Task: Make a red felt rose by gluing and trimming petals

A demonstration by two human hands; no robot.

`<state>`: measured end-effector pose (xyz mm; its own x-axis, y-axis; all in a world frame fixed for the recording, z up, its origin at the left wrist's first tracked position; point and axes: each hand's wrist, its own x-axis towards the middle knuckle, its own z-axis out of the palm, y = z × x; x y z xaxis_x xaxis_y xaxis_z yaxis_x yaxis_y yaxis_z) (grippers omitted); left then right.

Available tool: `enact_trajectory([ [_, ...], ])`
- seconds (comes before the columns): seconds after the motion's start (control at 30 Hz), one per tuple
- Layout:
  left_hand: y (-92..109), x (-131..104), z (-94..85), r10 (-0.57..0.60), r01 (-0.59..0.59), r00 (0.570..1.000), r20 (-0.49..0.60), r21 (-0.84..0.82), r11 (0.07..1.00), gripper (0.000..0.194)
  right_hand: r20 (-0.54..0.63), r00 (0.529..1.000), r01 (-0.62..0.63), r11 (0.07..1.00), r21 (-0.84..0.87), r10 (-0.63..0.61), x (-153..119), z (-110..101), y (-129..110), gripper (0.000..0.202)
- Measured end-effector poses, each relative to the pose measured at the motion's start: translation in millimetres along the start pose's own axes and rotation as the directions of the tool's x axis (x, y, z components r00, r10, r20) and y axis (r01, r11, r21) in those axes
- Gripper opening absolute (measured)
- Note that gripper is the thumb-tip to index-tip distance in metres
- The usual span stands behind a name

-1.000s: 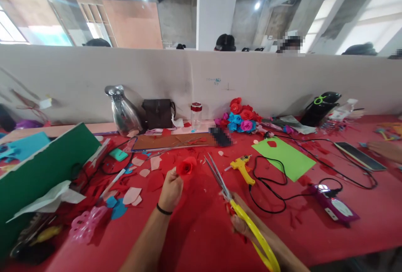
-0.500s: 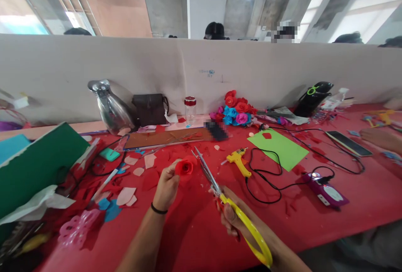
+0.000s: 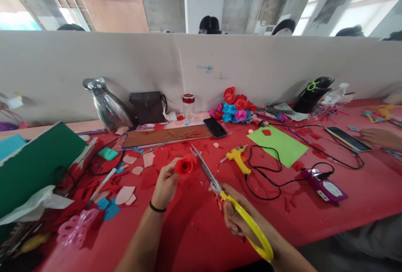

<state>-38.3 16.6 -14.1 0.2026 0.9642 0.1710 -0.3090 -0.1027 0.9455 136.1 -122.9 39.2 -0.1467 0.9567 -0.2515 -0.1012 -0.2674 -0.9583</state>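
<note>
Between the thumb and fingers of my left hand (image 3: 166,185) is a red paper rose (image 3: 185,165), its spiral centre turned up towards me. My right hand (image 3: 235,211) grips a pair of scissors (image 3: 212,176) with yellow handles. The blades point up and to the left, slightly parted, with their tips just right of the rose and apart from it. Beyond the scissors lies a yellow glue gun (image 3: 238,159) on the red table. Loose red petals (image 3: 150,178) and pink petals (image 3: 124,195) are scattered left of my left hand.
A purple power strip (image 3: 326,186) with black cords is at right, near a green sheet (image 3: 279,144). Paper flowers (image 3: 235,106), a phone (image 3: 215,127), a jar (image 3: 189,106) and a metal flask (image 3: 108,106) stand or lie along the partition (image 3: 125,60). Another person's hand (image 3: 378,138) is far right.
The view has shifted slightly, so the table things appear a little higher and further left. Both hands keep their hold on the rose and scissors, almost in the same place.
</note>
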Motion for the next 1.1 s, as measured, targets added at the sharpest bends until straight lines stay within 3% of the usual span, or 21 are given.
enact_trajectory([
  [0.4, -0.3, 0.5, -0.3, -0.012, 0.012, 1.000, -0.003, 0.024, 1.000, 0.009, -0.044, 0.999, 0.000, 1.000, -0.012, -0.001, 0.3, -2.1, 4.1, 0.059],
  [0.7, -0.8, 0.4, -0.6, -0.011, 0.010, 1.000, 0.013, 0.015, 1.000, 0.010, -0.011, 1.000, 0.025, 0.999, -0.023, -0.025, 4.5, -7.4, 9.1, 0.056],
  [1.1, 4.6, -0.8, 1.4, -0.028, 0.030, 0.999, 0.039, -0.045, 0.999, 0.013, -0.114, 0.991, 0.060, 0.993, -0.104, -0.071, -6.0, -3.2, -9.9, 0.054],
])
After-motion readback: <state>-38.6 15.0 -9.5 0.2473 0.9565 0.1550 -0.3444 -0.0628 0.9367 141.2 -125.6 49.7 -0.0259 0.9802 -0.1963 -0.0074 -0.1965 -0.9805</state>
